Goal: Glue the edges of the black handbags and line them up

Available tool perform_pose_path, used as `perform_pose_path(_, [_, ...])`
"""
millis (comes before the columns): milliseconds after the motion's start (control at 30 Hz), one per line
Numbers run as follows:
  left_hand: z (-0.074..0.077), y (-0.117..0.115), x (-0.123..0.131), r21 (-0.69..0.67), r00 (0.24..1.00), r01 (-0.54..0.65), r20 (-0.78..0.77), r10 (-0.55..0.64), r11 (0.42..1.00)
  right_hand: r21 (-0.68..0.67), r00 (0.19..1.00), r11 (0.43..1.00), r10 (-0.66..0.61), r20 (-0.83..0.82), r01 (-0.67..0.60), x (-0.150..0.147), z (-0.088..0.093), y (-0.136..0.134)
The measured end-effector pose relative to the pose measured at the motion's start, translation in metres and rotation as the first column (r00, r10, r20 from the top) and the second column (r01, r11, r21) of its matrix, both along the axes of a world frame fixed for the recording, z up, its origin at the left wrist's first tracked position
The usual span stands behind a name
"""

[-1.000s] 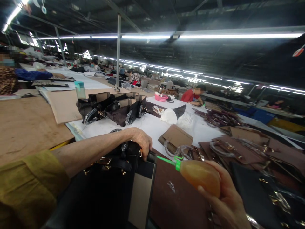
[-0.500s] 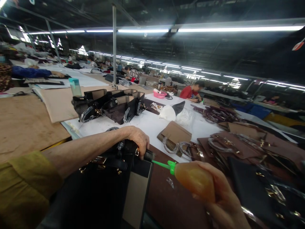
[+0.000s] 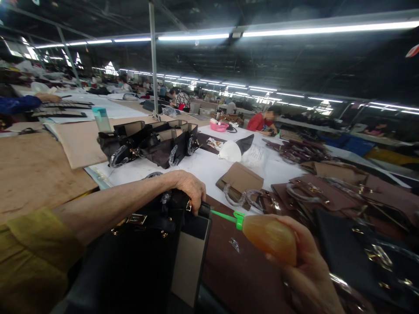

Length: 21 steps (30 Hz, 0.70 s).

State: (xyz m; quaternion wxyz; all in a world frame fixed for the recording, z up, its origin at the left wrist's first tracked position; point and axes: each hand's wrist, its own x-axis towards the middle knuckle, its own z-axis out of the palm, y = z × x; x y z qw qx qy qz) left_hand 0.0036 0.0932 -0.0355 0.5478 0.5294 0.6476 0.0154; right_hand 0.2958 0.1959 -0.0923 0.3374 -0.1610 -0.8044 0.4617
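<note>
A black handbag with gold fittings lies close in front of me, its beige inner side showing at the right. My left hand grips the bag's upper edge near a gold buckle, thumb and fingers pressed round the black material. In my right hand is a squeeze bottle of amber liquid with a green nozzle. The bottle is tilted sideways, and its thin tip points left at the black edge just beside my left fingers. Whether the tip touches the edge I cannot tell.
Black bags stand behind my left arm, near a teal-lidded bottle. Brown bags and another black bag are piled at the right. A pink basket sits farther back. A person in red works beyond.
The bottle and my right hand have shifted slightly right, with the nozzle tip still at the bag's edge. My left hand keeps its grip. At far left, a blue-sleeved arm has drawn back leftward.
</note>
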Motion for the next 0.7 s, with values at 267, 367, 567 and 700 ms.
perform_pose_path(267, [0.002,0.003,0.003,0.044,0.996,0.047,-0.079,-0.044,0.998,0.001,1.000,1.000,0.005,-0.003,-0.005,0.002,-0.002,0.004])
perform_pose_path(367, [0.000,0.004,0.002,0.084,0.994,0.075,-0.083,-0.067,0.994,-0.059,1.000,0.998,-0.025,-0.009,0.024,-0.004,-0.001,0.001])
perform_pose_path(567, [0.001,0.002,0.003,0.066,0.995,0.034,-0.091,-0.028,0.997,-0.129,0.998,0.990,-0.049,0.046,0.055,-0.006,-0.003,-0.005])
perform_pose_path(700, [0.000,0.002,0.003,0.050,0.995,0.015,-0.102,-0.009,0.999,-0.075,0.996,0.996,-0.051,0.069,0.056,-0.002,-0.001,0.000])
